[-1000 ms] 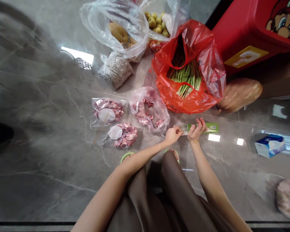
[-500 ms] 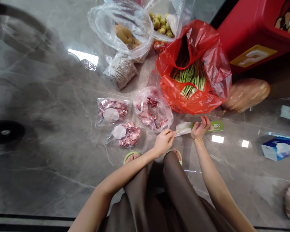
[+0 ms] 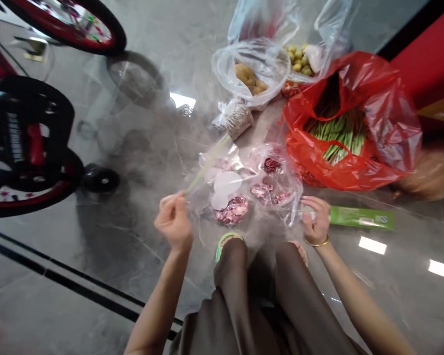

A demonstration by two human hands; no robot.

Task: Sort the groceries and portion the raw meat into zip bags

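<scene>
My left hand (image 3: 174, 222) is closed on a corner of a clear zip bag (image 3: 206, 170) with a yellowish strip and a large white oval patch. The zip bag is stretched out over the floor, in front of bagged meat. My right hand (image 3: 316, 219) is closed around the near end of a long green packet (image 3: 360, 217), which lies on the floor. Between my hands, a clear bag of meat pieces (image 3: 232, 211) shows partly under the zip bag. Beside it lies an open thin plastic bag (image 3: 294, 185) with more raw meat.
A red plastic bag (image 3: 377, 172) of green stems stands beyond my right hand. Further off are a bag of potatoes (image 3: 246, 74), a bag of round green fruit (image 3: 299, 59) and a small tied bag (image 3: 237, 121). A bicycle (image 3: 37, 123) stands at left.
My left hand has moved left, away from the green packet, drawing out the clear zip bag. My right hand stays on the packet. The view has turned toward the left, bringing in the bicycle.
</scene>
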